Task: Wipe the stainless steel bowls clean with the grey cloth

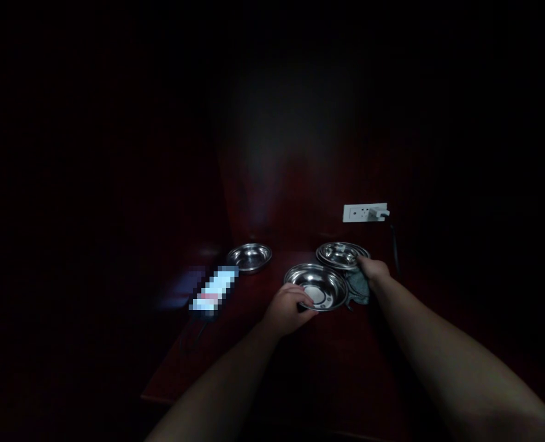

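My left hand (289,309) grips the near left rim of a shiny steel bowl (306,275), with fingers inside and thumb at the outer edge. Close to its right, my right hand (374,270) is closed on a grey-green cloth (359,286) that hangs below the fingers beside the bowl. The fingertips of this hand are at the right rim of a small stack of steel bowls (339,253); in the dark I cannot make out whether they touch it. Another steel bowl (250,258) stands upright farther left.
A lit screen (214,291), blurred out, is at the left of the dark red table (249,341), with a cable near it. On the back wall a white socket plate (357,213) holds a plugged-in charger (379,213). A dark cord hangs to its right. Surroundings are very dark.
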Demonstrator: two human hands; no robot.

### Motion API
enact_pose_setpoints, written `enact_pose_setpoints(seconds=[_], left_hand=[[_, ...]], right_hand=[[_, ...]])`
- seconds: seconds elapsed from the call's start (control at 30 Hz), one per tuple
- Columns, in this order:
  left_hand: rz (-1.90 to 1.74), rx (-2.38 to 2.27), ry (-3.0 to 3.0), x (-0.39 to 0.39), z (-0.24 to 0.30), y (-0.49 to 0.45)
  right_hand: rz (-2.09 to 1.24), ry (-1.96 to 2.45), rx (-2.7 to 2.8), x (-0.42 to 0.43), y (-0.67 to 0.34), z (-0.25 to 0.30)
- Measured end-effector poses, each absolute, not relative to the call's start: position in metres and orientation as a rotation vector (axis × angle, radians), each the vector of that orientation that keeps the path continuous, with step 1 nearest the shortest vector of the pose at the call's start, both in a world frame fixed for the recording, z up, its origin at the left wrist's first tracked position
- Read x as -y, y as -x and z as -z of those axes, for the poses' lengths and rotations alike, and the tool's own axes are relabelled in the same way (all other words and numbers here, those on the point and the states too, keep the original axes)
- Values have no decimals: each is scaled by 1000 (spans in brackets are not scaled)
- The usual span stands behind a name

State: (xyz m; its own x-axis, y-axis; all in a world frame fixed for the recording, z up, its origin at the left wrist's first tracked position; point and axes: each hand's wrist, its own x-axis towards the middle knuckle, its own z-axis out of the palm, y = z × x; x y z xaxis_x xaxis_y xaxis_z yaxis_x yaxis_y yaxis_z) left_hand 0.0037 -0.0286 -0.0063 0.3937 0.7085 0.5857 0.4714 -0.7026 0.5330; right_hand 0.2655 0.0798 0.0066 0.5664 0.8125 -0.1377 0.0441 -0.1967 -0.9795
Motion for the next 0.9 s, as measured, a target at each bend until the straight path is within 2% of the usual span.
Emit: enact_pose_setpoints(seconds=[0.53, 0.9], left_hand=[[-1175, -1103, -2442, 6, 13, -33], [-1420, -1214, -2189, -37, 19, -82]], right_hand=[[-846, 1511, 669, -76, -270, -44], [-902, 1494, 700, -63, -272, -31]])
